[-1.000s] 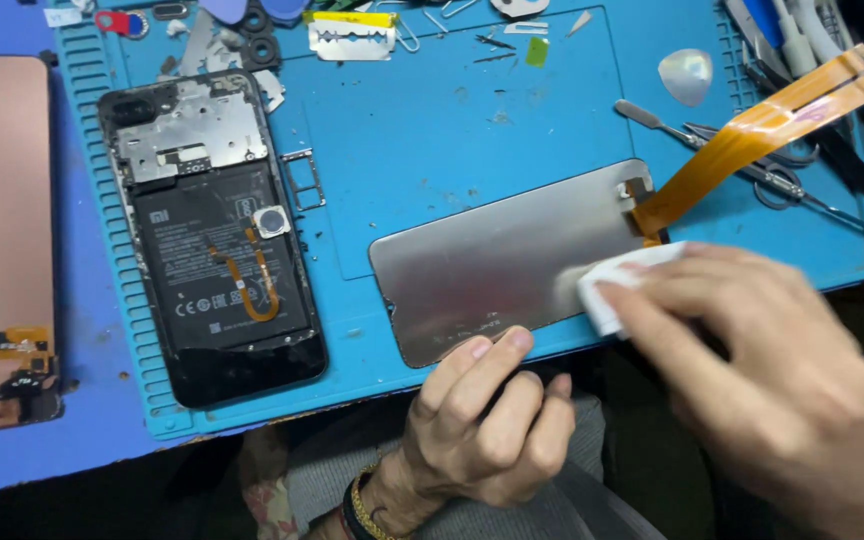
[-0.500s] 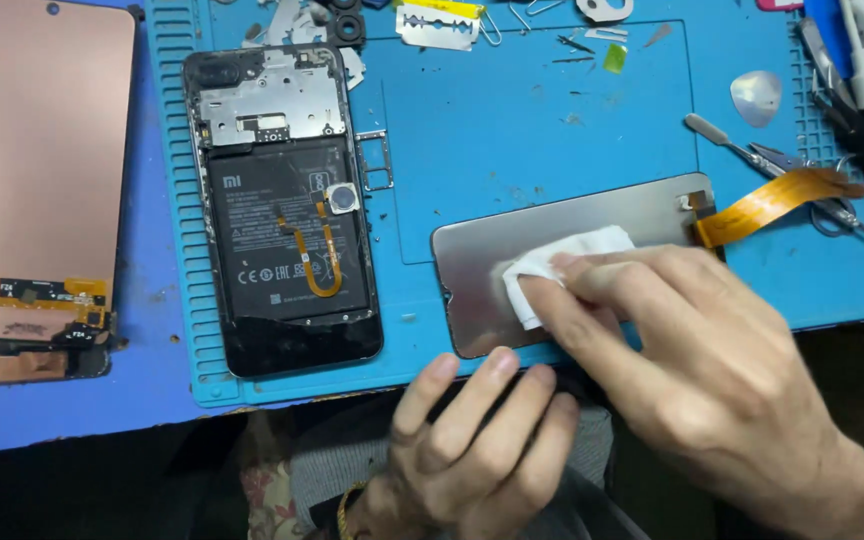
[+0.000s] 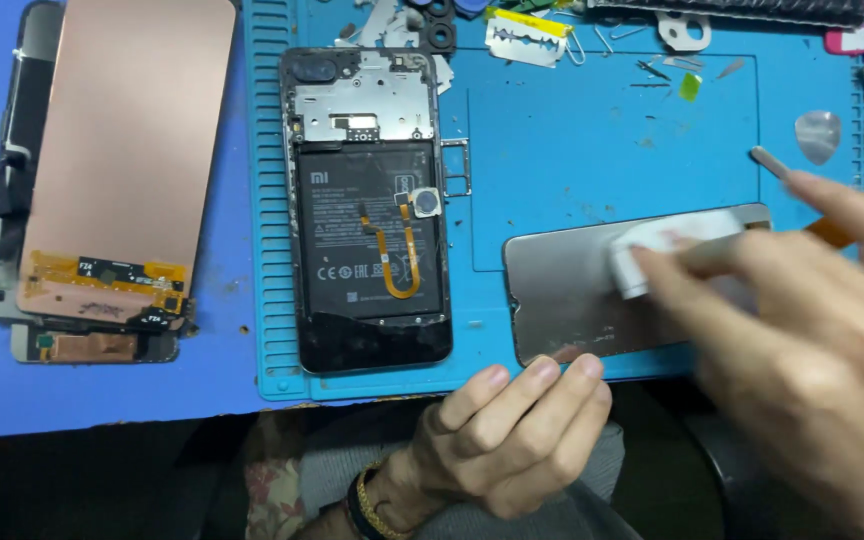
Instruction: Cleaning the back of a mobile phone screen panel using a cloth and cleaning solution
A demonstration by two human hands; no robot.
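Observation:
A grey metallic display panel (image 3: 572, 290) lies back side up on the blue work mat (image 3: 572, 130), its orange flex cable mostly hidden behind my right hand. My right hand (image 3: 802, 330), blurred with motion, presses a small white wipe (image 3: 652, 250) onto the panel's upper right part. My left hand (image 3: 502, 430) rests at the mat's front edge, its fingertips touching the panel's lower edge. An opened phone (image 3: 372, 200) with exposed battery and circuit board lies left of the panel.
A copper-coloured display assembly (image 3: 122, 150) lies at far left, over another panel. A razor blade (image 3: 524, 38), a clear pick (image 3: 817, 135), screws, small metal parts and tools are scattered along the mat's back and right edges.
My right hand has slid the white wipe back to the right across the panel. The camera view has shifted left, bringing the copper display fully into sight. My left hand stays at the panel's edge.

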